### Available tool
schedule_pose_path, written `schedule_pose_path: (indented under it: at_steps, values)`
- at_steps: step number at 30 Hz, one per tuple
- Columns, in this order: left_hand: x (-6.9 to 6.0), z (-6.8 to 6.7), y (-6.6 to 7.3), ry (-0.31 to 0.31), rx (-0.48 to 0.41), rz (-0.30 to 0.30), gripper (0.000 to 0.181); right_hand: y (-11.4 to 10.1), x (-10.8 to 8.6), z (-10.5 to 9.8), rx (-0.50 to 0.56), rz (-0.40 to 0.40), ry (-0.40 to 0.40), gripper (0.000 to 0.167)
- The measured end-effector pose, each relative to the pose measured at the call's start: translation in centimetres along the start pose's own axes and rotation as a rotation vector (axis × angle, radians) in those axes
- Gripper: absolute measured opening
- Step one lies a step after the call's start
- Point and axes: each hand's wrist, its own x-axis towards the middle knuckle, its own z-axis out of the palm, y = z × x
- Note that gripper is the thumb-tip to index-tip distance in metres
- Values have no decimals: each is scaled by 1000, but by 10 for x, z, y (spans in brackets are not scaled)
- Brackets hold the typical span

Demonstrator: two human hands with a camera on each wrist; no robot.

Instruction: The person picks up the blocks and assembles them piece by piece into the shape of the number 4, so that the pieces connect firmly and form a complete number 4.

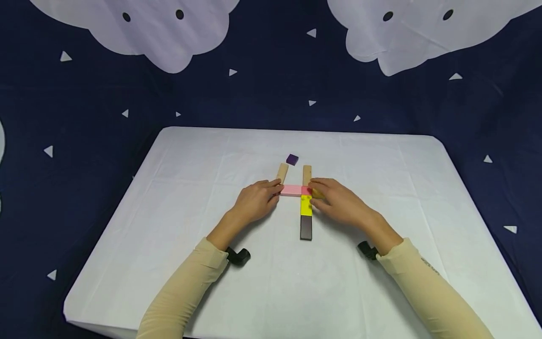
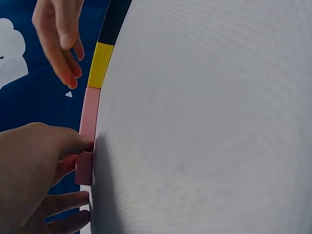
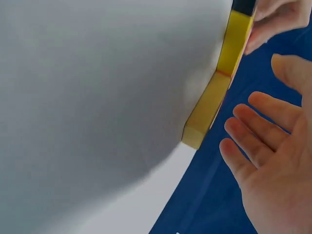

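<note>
On the white table, a light pink block (image 1: 291, 190) meets a red-pink block (image 1: 306, 190). My left hand (image 1: 257, 200) is at the left end of this row. In the left wrist view its thumb and a finger pinch a pink block (image 2: 84, 168). My right hand (image 1: 340, 202) hovers beside the joint with its fingers extended, holding nothing. It partly covers a yellow block (image 3: 206, 111) pointing right. Below the joint, a bright yellow block (image 1: 306, 205) and a dark block (image 1: 306, 228) continue in line; above it lies a wooden block (image 1: 306, 174).
A second wooden block (image 1: 282, 173) lies slanted beyond my left fingers. Farther back is a small dark purple block (image 1: 292, 159). The white cloth-covered table (image 1: 271, 292) borders a dark blue backdrop (image 1: 271, 94) with clouds and triangles.
</note>
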Motion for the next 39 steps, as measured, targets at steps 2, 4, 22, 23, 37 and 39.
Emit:
schedule_pose_path:
  at_steps: [2,4,22,23,37,39]
  values:
    - [0,0,0,1,1,-1,38,1,6,-4,4,17,34,46]
    - [0,0,0,4,0,-2,38,3,13,-8,16,29,68,40]
    - [1,-3,0,-18,0,-15,38,14,65,-19,346,216,205,24]
    - [2,-4,0,-23,2,-17,38,14,67,-19,348,228,209,24]
    - [2,-4,1,-59,5,-26,39,15,104,-10,267,357,207,27]
    - [2,-5,1,-49,4,-26,39,14,107,-9,252,378,198,28]
